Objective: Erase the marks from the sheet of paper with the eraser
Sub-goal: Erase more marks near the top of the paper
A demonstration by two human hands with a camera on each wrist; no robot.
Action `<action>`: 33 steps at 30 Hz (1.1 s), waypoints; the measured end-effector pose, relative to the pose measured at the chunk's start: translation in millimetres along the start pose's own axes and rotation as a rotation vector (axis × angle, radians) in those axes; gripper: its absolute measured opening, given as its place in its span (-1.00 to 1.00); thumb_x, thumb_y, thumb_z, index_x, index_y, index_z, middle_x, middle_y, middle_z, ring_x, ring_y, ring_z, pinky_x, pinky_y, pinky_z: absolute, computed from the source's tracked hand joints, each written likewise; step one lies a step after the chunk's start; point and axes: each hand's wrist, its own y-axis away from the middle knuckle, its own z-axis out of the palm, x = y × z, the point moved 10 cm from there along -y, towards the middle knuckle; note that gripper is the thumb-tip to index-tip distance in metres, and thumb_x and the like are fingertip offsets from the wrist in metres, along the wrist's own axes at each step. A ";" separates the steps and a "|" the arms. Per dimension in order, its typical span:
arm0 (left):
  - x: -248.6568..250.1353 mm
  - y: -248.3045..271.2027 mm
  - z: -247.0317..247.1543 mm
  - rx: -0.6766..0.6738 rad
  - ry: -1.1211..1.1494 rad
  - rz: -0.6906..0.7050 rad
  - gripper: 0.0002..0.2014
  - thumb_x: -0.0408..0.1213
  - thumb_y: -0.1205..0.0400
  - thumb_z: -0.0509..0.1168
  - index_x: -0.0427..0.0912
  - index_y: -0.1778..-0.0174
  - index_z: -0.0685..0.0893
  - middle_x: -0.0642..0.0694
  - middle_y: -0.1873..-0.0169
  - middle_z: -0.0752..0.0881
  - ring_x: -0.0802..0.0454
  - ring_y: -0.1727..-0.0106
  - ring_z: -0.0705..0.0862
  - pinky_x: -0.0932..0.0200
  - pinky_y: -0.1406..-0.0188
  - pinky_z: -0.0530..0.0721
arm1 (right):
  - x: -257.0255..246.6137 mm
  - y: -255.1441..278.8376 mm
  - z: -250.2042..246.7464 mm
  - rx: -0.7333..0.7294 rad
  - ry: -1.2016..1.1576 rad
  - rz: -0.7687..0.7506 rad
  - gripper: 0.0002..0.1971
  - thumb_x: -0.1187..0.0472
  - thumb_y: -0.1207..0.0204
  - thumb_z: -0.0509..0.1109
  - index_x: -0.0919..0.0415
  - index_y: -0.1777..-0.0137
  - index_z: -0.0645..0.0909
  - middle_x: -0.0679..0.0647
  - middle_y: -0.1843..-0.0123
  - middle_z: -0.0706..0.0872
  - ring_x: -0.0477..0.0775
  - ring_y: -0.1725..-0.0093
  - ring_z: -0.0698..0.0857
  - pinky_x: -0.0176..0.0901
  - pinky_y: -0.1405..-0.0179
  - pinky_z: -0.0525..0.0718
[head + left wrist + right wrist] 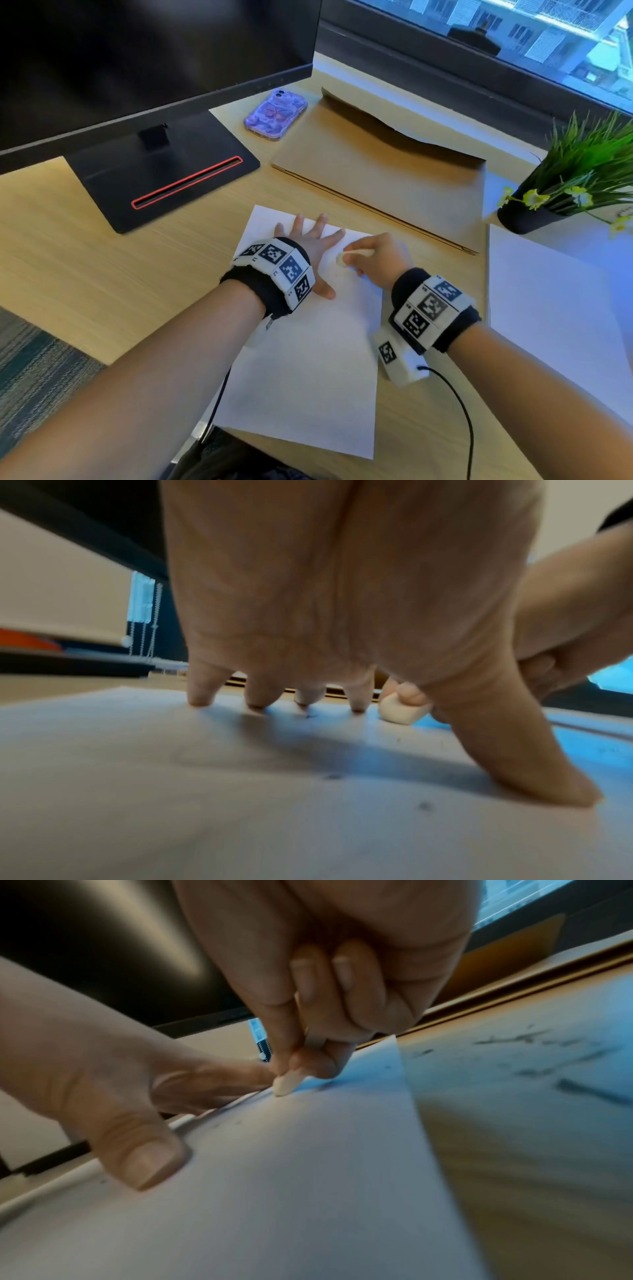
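Head view: monitor [144, 61] at 11 o'clock, phone [275, 114] and cardboard folder [383, 171] at 12, plant [579, 178] at 2. On the sheet of paper [301, 359], the left hand [308, 246] presses down with fingers spread, while the right hand [376, 260] pinches the eraser [342, 258].

Left wrist view: spread fingertips [198, 699] touch paper; the eraser [400, 712] sits at 1 o'clock.

Right wrist view: the pinched eraser [287, 1084] tip meets the paper.

Light wood desk [85, 274]; dark monitor [137, 51] at left rear; window [513, 31] behind, blue daylight; patterned carpet [30, 370] lower left.
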 end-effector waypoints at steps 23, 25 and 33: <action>9.4 1.9 4.1 -0.045 0.018 -0.063 0.16 0.27 -0.35 0.45 0.30 -0.58 -0.34 -0.07 -0.59 -0.47 -0.37 -0.59 -0.39 -0.72 -0.34 -0.07 | 6.7 4.3 6.5 -0.059 0.105 -0.015 -0.80 0.06 -0.53 0.42 0.02 -0.11 0.74 0.03 -0.03 0.74 -0.04 0.09 0.64 -0.14 -0.08 0.64; 8.8 1.0 4.0 -0.040 0.025 -0.064 0.17 0.27 -0.34 0.46 0.32 -0.58 -0.34 -0.06 -0.59 -0.47 -0.36 -0.59 -0.39 -0.72 -0.33 -0.07 | 2.0 -8.3 -7.0 0.017 0.110 -0.007 -0.77 0.07 -0.55 0.40 0.02 -0.18 0.71 0.10 -0.09 0.75 -0.01 0.08 0.65 -0.18 0.00 0.61; 8.6 -0.3 5.8 -0.048 -0.005 -0.085 0.18 0.29 -0.33 0.45 0.31 -0.57 -0.36 -0.06 -0.58 -0.49 -0.37 -0.59 -0.39 -0.74 -0.30 -0.04 | 8.2 10.6 8.8 -0.091 0.173 -0.019 -0.82 0.07 -0.53 0.42 0.00 -0.11 0.72 0.02 -0.04 0.72 -0.02 0.06 0.66 -0.20 -0.02 0.61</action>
